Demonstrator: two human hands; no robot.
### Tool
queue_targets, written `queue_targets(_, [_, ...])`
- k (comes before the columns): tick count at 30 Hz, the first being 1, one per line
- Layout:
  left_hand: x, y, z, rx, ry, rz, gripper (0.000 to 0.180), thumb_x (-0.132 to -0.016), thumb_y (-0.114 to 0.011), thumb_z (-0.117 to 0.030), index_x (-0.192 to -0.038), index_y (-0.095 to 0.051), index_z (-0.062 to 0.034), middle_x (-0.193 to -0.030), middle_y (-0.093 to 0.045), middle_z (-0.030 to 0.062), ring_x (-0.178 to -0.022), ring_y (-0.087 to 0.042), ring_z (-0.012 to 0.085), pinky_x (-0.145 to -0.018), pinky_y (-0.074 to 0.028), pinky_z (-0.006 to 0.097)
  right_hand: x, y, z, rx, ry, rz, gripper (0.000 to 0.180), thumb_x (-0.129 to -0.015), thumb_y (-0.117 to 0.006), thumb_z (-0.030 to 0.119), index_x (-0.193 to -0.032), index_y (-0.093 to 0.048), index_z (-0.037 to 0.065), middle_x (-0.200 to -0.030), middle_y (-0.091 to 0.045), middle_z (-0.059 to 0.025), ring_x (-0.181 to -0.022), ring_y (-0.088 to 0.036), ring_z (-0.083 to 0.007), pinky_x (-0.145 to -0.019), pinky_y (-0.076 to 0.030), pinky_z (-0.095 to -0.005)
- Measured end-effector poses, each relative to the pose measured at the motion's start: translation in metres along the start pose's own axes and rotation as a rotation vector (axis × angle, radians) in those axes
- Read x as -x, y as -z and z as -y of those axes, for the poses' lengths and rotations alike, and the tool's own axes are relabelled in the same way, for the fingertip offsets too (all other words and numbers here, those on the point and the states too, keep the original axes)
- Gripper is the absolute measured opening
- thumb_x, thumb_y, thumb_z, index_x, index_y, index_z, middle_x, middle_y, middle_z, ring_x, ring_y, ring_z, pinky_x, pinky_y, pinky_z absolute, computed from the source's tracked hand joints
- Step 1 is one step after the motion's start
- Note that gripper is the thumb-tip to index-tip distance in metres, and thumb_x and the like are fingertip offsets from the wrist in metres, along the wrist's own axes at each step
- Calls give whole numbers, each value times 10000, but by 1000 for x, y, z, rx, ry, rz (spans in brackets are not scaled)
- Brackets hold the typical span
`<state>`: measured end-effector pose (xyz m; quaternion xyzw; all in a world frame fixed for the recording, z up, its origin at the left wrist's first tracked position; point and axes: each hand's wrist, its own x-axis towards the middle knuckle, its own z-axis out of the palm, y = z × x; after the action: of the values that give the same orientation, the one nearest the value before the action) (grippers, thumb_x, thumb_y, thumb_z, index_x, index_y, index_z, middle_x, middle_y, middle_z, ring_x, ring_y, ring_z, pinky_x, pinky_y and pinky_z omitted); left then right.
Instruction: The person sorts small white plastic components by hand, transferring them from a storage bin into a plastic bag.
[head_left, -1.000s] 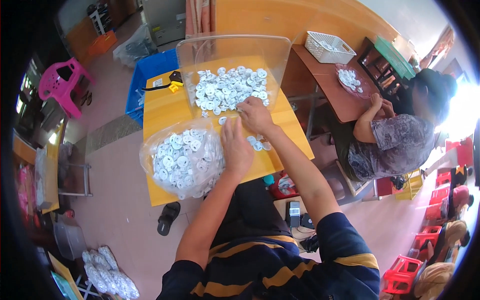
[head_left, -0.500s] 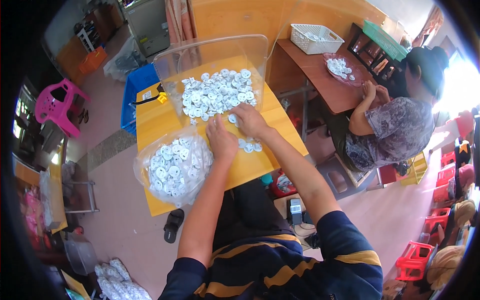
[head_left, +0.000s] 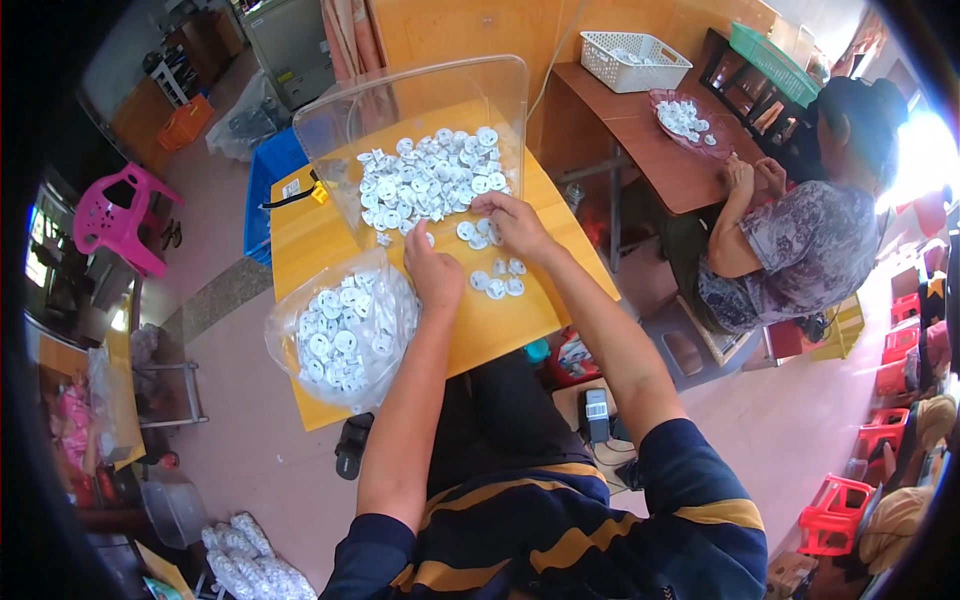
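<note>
Small round white plastic pieces (head_left: 430,175) are heaped in a clear plastic bin (head_left: 318,150) lying with its mouth toward me on the yellow table. My left hand (head_left: 435,272) is closed, with a white piece (head_left: 429,240) at its fingertips, just in front of the heap. My right hand (head_left: 518,228) reaches to the heap's right edge, fingers bent and apart, with nothing visible in them. Below it lies a small cluster of pieces (head_left: 475,233), and nearer me a second cluster (head_left: 497,280). By my left forearm sits a clear bag (head_left: 345,335) full of like pieces.
A blue crate (head_left: 268,190) stands at the table's left, with a black and yellow tool (head_left: 318,192) on the table edge. At right, another person (head_left: 790,240) sits at a brown table with a plate of pieces (head_left: 680,122) and a white basket (head_left: 632,62).
Both hands have drawn apart slightly, and the right has lifted from the table toward the heap's edge. More pieces now show in the cluster below it. A white piece shows at my left fingertips.
</note>
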<state>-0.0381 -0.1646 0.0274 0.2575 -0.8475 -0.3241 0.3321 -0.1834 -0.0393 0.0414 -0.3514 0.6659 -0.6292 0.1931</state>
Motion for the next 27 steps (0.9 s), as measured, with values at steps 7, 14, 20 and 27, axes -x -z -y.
queue_targets(7, [2, -11, -4, -105, -56, 169, 579, -846, -563, 31, -1421, -510, -2, -1419, -531, 251, -1351, -475, 435, -1150, -363, 516, 4, -12, -8, 113, 41, -58, 384, -898, -445, -108, -1167, -699, -4, -1091, -746, -145, -1094, -702, -236, -1011, -524, -338])
queue_targets(14, [-4, -26, -19, 64, -188, 357, 487, -904, -495, -21, -1387, -558, -16, -1363, -600, 225, -1331, -510, 412, -1134, -382, 515, 26, 0, 0, 335, 192, 40, 373, -885, -507, 52, -1219, -672, 37, -1142, -697, -223, -1115, -659, -384, -1006, -511, -442])
queue_targets(20, [18, -11, -21, 85, -302, 484, 512, -921, -497, -97, -1416, -528, 34, -1408, -569, 263, -1334, -489, 444, -1160, -354, 517, 80, -8, 11, 477, 251, -126, 412, -934, -538, 187, -1286, -595, -21, -1239, -651, -259, -1195, -592, -443, -1064, -460, -495])
queue_targets(27, [34, 2, -17, 230, -466, 556, 703, -832, -590, -121, -1491, -418, 50, -1477, -467, 287, -1391, -417, 467, -1205, -302, 522, 116, 11, 18, 402, 328, 26, 631, -876, -577, 186, -1456, -439, -19, -1427, -513, -265, -1343, -479, -442, -1179, -352, -481])
